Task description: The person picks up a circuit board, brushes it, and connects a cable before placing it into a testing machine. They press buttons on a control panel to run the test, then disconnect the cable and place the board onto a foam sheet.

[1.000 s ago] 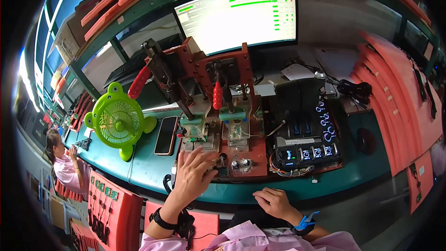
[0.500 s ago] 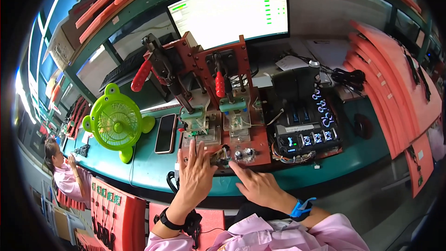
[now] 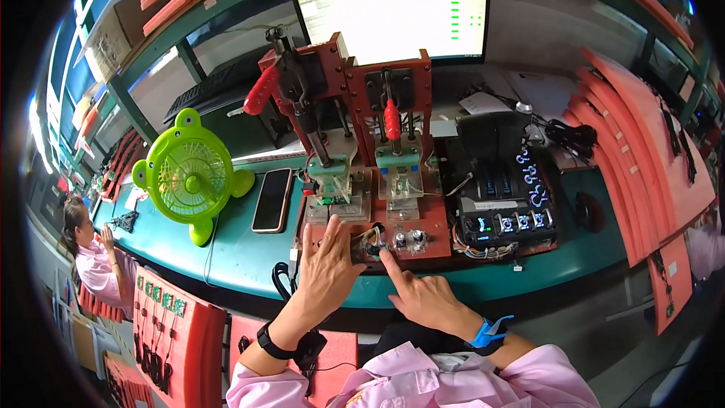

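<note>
1. From this pose, the main risk is probably snagging: the right hand's (image 3: 429, 301) index finger is reaching in beside a cluster of loose wires (image 3: 371, 239), and a sideways drag could be tugging one free.
2. A second risk, as I judge it, is a nudge: the left hand (image 3: 326, 276) is lying close under the left clear plate (image 3: 356, 205), so a forward slip could be shifting the green circuit board (image 3: 337, 199) there.
3. The left hand's fingers are pointing forward, slightly apart, with the thumb standing off to the right; they are gripping nothing visible. Whether the fingertips are touching the plate, I cannot tell.
4. The right hand's index is stretching out, its tip just beside the wires, while the other fingers are curling back and the thumb is staying clear of the index (no pinch is showing). Actual contact is too small to judge.
5. The circuit board is sitting beneath the left green block (image 3: 329, 168), and the wires are lying near the front of the red base (image 3: 436, 215), left of two round knobs (image 3: 408, 239).
6. A black cable (image 3: 281, 281) is looping beside the left hand.
</note>
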Tool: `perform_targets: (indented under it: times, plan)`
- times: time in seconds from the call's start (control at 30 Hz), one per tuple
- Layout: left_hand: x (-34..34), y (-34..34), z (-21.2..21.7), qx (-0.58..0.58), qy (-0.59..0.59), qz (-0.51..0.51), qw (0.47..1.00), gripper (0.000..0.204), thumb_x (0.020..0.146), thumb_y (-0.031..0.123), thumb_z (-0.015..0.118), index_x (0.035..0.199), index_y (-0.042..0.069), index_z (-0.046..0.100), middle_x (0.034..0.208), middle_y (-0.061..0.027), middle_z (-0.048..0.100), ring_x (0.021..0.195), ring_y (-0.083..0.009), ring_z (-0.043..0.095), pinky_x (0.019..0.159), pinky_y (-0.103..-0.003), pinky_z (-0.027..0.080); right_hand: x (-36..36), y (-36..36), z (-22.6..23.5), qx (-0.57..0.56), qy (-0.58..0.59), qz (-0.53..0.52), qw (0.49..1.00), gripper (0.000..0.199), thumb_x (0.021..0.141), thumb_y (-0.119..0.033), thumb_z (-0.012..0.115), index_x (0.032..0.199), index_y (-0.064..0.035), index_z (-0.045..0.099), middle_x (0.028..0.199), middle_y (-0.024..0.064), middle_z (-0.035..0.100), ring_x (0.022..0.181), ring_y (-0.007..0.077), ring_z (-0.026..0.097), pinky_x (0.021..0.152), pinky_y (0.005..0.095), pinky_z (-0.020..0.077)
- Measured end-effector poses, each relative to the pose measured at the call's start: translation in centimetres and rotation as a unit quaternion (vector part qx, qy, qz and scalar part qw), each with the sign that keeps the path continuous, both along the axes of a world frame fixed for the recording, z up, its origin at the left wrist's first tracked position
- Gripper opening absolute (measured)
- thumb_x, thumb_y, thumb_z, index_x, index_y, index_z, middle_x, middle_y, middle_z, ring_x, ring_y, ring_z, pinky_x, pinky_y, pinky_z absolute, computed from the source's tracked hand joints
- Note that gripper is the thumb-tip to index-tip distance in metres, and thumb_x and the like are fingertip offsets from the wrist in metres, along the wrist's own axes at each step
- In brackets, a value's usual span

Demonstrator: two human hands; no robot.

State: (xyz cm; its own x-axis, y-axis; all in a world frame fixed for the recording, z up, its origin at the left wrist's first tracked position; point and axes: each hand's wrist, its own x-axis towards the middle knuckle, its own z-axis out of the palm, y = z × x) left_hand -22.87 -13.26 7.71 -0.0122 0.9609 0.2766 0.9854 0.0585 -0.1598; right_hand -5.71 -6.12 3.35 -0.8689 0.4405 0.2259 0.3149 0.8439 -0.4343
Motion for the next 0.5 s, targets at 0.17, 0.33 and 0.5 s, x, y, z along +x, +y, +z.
perform_targets:
  times: [0.17, 0.33, 0.5]
  plan:
    - [-0.8, -0.2, 0.6, -0.009, -0.016, -0.009, 1.000, 0.056, 0.074, 0.032, 0.058, 0.114, -0.004, 0.046, 0.126, -0.0102, 0.039, 0.125, -0.0247, 0.024, 0.100, -0.050, 0.013, -0.1, 0.7, 0.3, -0.024, -0.035, 0.021, 0.999, 0.079, 0.072, -0.020, 0.060, 0.133, -0.0060, 0.011, 0.075, 0.0169, 0.059, 0.058, 0.0310, 0.058, 0.047, 0.0416, 0.0455]
    - [1.0, 0.9, 3.5, -0.048, -0.032, -0.024, 0.998, 0.055, 0.075, 0.034, 0.056, 0.114, -0.004, 0.046, 0.126, -0.0112, 0.039, 0.125, -0.0255, 0.025, 0.099, -0.048, 0.015, 0.4, 0.8, 0.0, -0.018, 0.048, 0.004, 0.999, 0.080, 0.074, -0.021, 0.058, 0.134, -0.0089, 0.007, 0.079, 0.0158, 0.060, 0.060, 0.0314, 0.059, 0.050, 0.0413, 0.0465]
    - [4.2, 1.6, 3.0, -0.018, -0.045, -0.091, 0.995, 0.055, 0.075, 0.035, 0.057, 0.113, -0.003, 0.046, 0.126, -0.0118, 0.039, 0.124, -0.0259, 0.025, 0.098, -0.047, 0.018, 3.8, 0.3, -1.7, -0.048, 0.079, -0.011, 0.996, 0.050, 0.075, -0.019, 0.057, 0.120, -0.0086, 0.036, 0.075, 0.0123, 0.060, 0.059, 0.0305, 0.058, 0.052, 0.0389, 0.0472]
